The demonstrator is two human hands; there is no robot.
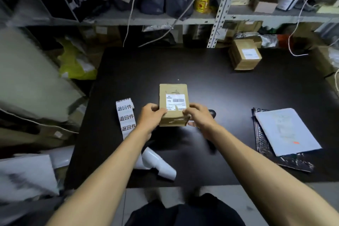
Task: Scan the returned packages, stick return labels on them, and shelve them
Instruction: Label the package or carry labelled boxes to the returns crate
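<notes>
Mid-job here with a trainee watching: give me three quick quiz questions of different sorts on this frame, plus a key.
1. True or false: both the left hand and the right hand hold the small brown cardboard box with a white barcode label.
2. The strip of white return labels printed in black characters lies on which side of that box? A) the person's left B) the person's right C) on top of it
3. Fill in: the second brown cardboard box with a white label sits at the far ____ corner of the black table.

Key: 1 true; 2 A; 3 right.
</notes>
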